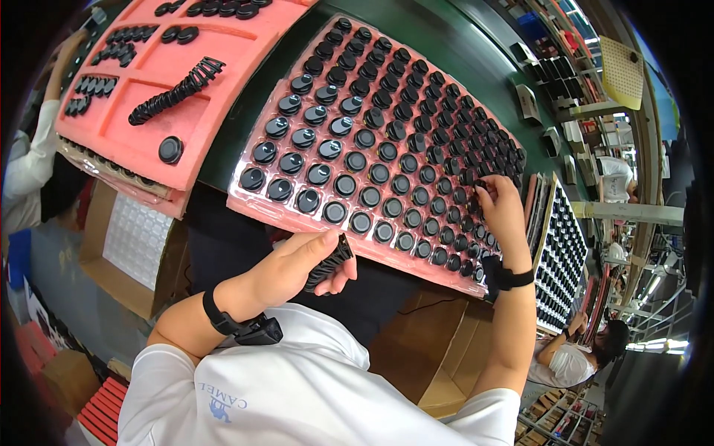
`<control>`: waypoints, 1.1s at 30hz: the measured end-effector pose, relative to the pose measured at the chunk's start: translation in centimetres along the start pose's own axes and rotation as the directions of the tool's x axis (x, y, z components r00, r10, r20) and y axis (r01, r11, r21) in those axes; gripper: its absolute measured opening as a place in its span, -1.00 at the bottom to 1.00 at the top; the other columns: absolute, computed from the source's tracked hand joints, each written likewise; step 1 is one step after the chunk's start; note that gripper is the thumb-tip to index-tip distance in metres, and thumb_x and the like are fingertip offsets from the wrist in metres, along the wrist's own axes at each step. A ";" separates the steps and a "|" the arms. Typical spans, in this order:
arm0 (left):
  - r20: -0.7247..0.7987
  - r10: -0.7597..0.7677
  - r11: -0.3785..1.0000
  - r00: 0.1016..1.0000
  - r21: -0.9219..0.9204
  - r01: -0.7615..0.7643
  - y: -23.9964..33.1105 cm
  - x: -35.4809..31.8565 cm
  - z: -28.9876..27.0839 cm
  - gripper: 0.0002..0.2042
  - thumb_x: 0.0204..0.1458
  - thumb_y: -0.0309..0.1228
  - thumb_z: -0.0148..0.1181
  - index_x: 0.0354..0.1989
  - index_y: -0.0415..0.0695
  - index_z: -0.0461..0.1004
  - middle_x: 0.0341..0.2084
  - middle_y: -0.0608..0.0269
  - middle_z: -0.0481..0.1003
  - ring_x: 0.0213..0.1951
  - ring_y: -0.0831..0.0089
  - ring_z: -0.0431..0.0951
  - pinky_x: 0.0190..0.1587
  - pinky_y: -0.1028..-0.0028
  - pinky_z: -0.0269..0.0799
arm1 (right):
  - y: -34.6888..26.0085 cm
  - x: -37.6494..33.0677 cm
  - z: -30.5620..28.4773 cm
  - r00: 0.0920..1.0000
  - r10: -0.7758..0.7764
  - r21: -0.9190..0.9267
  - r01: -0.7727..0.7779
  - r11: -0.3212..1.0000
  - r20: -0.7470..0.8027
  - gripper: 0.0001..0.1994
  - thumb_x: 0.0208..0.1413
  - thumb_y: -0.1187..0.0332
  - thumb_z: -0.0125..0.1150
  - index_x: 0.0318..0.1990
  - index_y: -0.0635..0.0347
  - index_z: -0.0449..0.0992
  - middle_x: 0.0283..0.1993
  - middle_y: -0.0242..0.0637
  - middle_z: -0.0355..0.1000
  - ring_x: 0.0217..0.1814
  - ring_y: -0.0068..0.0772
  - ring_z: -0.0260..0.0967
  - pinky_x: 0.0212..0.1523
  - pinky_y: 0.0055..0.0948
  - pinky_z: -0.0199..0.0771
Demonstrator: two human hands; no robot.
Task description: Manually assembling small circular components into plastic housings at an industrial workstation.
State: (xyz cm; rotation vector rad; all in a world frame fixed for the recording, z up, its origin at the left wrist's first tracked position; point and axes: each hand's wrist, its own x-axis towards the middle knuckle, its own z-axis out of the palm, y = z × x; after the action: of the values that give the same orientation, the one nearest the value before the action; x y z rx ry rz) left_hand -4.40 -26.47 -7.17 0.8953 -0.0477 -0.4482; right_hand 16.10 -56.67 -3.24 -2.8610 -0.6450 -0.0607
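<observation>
My left hand (301, 264) is curled around a stack of black round parts (328, 266) with ribbed edges, just off the near edge of a clear plastic tray. That tray (245, 199) lies on pink foam and holds many rows of black round parts. Some at its left have shiny, dark tops; others, such as one black round part (345, 184), show a dull ringed face. Over the tray's right side, my right hand (504, 212) is closed in a pinch at a small black part (480, 183), mostly covered by the fingertips. Both wrists wear black straps.
A pink foam tray (186, 82) at the left carries a curved row of stacked black parts (175, 93) and a single round part (170, 149). Cardboard boxes stand below the green bench (297, 56). Another filled tray (561, 256) lies right. Other people sit at both sides.
</observation>
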 end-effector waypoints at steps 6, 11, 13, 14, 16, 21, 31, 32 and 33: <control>-0.060 0.068 0.991 0.996 0.116 -0.060 0.6 0.0 0.0 -0.64 0.17 -0.16 -0.03 -0.23 -0.28 0.44 -0.51 0.25 0.46 -0.53 0.61 0.35 -0.41 0.63 0.28 | -5.4 -3.6 -2.0 0.991 -0.121 0.215 0.129 0.968 -0.051 -0.82 0.00 0.51 0.19 -0.21 0.32 0.44 -0.27 -0.22 0.39 -0.29 -0.38 0.35 -0.21 -0.51 0.35; -0.046 0.228 0.958 0.973 0.189 -0.215 -0.2 1.3 1.4 -0.68 -0.03 -0.38 0.27 -0.13 -0.28 0.44 -0.43 0.29 0.48 -0.41 0.63 0.41 -0.30 0.63 0.30 | -13.7 -7.3 -1.4 0.910 -0.415 0.592 0.326 0.737 0.015 -0.76 -0.09 0.53 0.23 -0.21 0.30 0.43 -0.25 -0.20 0.40 -0.25 -0.28 0.34 -0.15 -0.39 0.33; -0.048 0.211 0.955 0.976 0.222 -0.195 0.1 1.1 1.4 -0.66 -0.05 -0.40 0.28 -0.12 -0.29 0.43 -0.40 0.29 0.48 -0.38 0.62 0.42 -0.28 0.62 0.30 | -15.0 -8.0 -0.9 0.891 -0.454 0.621 0.368 0.692 -0.022 -0.70 -0.17 0.60 0.25 -0.19 0.28 0.42 -0.26 -0.19 0.40 -0.26 -0.21 0.34 -0.18 -0.35 0.34; -0.048 0.197 0.951 0.979 0.254 -0.179 0.4 0.9 1.4 -0.65 -0.06 -0.41 0.29 -0.10 -0.29 0.43 -0.37 0.29 0.49 -0.35 0.61 0.43 -0.27 0.61 0.30 | -15.3 -8.2 -0.6 0.892 -0.452 0.623 0.367 0.691 -0.023 -0.70 -0.17 0.60 0.25 -0.19 0.28 0.42 -0.26 -0.19 0.40 -0.26 -0.21 0.34 -0.18 -0.35 0.34; -0.050 0.182 0.944 0.982 0.287 -0.161 0.6 0.7 1.3 -0.63 -0.07 -0.43 0.30 -0.08 -0.29 0.42 -0.34 0.29 0.49 -0.32 0.61 0.43 -0.25 0.61 0.30 | -15.7 -8.4 -0.2 0.883 -0.462 0.595 0.417 0.687 -0.086 -0.73 -0.11 0.56 0.24 -0.19 0.29 0.42 -0.28 -0.21 0.39 -0.24 -0.25 0.34 -0.17 -0.35 0.33; -0.024 0.166 0.961 0.986 0.230 -0.156 1.0 0.1 0.6 -0.66 -0.05 -0.41 0.32 -0.10 -0.26 0.45 -0.28 0.38 0.46 -0.27 0.68 0.38 -0.16 0.60 0.32 | -17.1 -9.6 1.3 0.990 -0.122 0.990 -0.056 0.127 0.072 -0.73 0.06 0.31 0.17 -0.15 0.30 0.39 -0.32 -0.22 0.35 -0.28 -0.36 0.30 -0.20 -0.43 0.29; -0.079 0.246 0.959 0.966 0.167 -0.230 0.3 -0.1 0.8 -0.66 -0.06 -0.43 0.32 -0.11 -0.25 0.43 -0.25 0.33 0.48 -0.25 0.64 0.40 -0.12 0.54 0.33 | -17.4 -10.7 3.9 0.981 -0.078 0.851 -0.192 -0.489 0.177 -0.63 0.16 0.18 0.08 -0.07 0.34 0.35 -0.32 -0.29 0.32 -0.28 -0.45 0.25 -0.23 -0.50 0.24; -0.079 0.243 0.959 0.967 0.167 -0.227 0.4 -0.3 0.8 -0.66 -0.06 -0.43 0.32 -0.11 -0.25 0.43 -0.25 0.33 0.48 -0.25 0.64 0.40 -0.12 0.54 0.33 | -17.5 -10.7 3.5 0.991 -0.028 0.917 -0.131 -0.377 0.130 -0.65 0.17 0.20 0.07 -0.08 0.34 0.36 -0.33 -0.29 0.31 -0.29 -0.46 0.25 -0.24 -0.51 0.24; -0.088 0.239 0.946 0.967 0.244 -0.212 0.6 -0.5 0.9 -0.65 -0.08 -0.43 0.33 -0.11 -0.27 0.43 -0.24 0.28 0.47 -0.24 0.59 0.43 -0.13 0.52 0.35 | -17.5 -10.8 3.2 0.997 0.014 0.965 -0.070 -0.254 0.077 -0.66 0.17 0.21 0.07 -0.08 0.35 0.36 -0.33 -0.30 0.31 -0.30 -0.46 0.25 -0.24 -0.52 0.24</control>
State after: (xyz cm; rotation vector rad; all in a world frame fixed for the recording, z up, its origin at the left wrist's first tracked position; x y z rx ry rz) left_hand -4.84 -26.61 -6.14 1.1317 -0.0963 -0.1763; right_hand -1.15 -45.11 -3.96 -1.1000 -0.2505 0.3849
